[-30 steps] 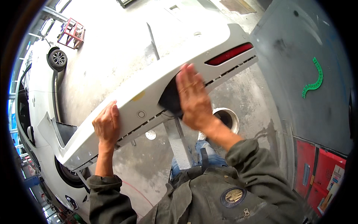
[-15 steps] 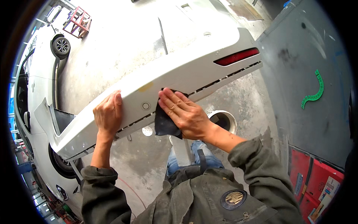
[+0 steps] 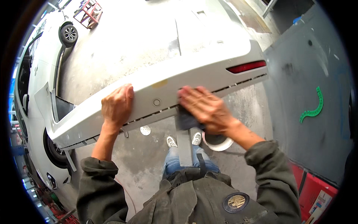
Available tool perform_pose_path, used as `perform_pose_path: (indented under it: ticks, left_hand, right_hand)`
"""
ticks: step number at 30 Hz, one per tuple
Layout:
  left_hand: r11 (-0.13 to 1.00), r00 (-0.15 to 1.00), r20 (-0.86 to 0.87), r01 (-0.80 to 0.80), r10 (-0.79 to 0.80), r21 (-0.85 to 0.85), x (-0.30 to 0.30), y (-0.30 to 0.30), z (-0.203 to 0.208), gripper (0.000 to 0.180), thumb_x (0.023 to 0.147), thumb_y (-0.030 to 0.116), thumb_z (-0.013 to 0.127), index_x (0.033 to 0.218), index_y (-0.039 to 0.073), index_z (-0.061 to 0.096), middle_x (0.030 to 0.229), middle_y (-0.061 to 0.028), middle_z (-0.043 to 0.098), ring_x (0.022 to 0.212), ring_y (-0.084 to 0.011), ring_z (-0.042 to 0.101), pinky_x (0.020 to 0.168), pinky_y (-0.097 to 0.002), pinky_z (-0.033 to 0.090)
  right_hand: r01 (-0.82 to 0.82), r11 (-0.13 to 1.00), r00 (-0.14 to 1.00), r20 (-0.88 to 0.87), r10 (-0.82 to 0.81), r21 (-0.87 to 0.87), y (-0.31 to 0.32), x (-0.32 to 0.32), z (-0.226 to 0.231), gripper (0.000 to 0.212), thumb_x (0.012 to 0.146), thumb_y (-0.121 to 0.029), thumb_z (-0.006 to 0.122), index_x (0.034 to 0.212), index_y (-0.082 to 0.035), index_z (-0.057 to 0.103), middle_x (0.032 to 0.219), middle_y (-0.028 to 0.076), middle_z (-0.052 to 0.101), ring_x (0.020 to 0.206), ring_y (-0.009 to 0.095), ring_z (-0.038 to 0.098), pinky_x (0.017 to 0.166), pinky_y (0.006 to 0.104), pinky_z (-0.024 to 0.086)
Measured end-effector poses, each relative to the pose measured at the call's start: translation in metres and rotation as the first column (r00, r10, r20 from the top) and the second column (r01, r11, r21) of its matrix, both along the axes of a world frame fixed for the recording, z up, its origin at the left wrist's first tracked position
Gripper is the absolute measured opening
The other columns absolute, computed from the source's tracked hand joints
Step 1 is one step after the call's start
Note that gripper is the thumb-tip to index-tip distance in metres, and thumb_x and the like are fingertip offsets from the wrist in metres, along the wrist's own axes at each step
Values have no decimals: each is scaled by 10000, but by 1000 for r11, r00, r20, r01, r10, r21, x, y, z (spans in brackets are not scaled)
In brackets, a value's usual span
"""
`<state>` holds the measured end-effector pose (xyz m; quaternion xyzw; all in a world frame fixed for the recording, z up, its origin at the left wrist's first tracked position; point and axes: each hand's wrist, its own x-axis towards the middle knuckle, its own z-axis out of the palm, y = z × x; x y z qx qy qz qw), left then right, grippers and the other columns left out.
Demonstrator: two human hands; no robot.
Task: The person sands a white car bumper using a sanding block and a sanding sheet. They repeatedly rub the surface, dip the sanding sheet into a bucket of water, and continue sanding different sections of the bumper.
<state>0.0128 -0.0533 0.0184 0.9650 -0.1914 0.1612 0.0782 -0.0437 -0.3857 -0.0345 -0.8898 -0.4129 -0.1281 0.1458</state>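
A white car bumper [image 3: 197,80] stretches across in front of me, with a red reflector [image 3: 247,67] at its right end, a round sensor [image 3: 156,102] near the middle and a yellowish patch [image 3: 160,83] above it. My left hand [image 3: 118,104] is closed over the bumper's face, left of the sensor. My right hand [image 3: 207,110], blurred, presses a black flexible sheet [image 3: 189,120] against the lower face, right of the sensor. Its fingers lie nearly straight over the sheet. Whether this is sandpaper or cloth, I cannot tell.
Below the bumper are a grey stand beam [image 3: 184,149] and a white round bucket [image 3: 220,145]. A grey panel [image 3: 294,100] at right carries a green curved strip [image 3: 316,108]; red cabinets [image 3: 315,196] are under it. A white car [image 3: 39,89] stands left, a red cart [image 3: 88,14] farther off.
My right hand and the black sheet have slid a little to the right along the bumper. My left hand keeps its place on it. The whole view has shifted slightly.
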Motion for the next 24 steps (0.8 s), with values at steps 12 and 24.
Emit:
perform_pose_path:
  ticks: [12,24]
  left_hand:
    - [999,997,73,41,-39,-22,-2,0,-8,362,990,311,658,1005,-35,764,1022,-213,784,955,-309,783,840,-392,632]
    - [1000,996,88,3,-2,-5,-31,173,5,871,779,793,726,1020,-43,746,1051,-220,776,998,-352,771,911,-451,612]
  right_hand:
    - [21,966,694,-692,-201,-259,86,116,106,341,1044,-289,488,1057,9,653,1014,219,712,965,368,682,896,472,535]
    - [433,896,574,-737,-356,-96,-8,113,89,391,961,-198,593,1289,10,637,1132,192,696,1012,319,666,952,414,521]
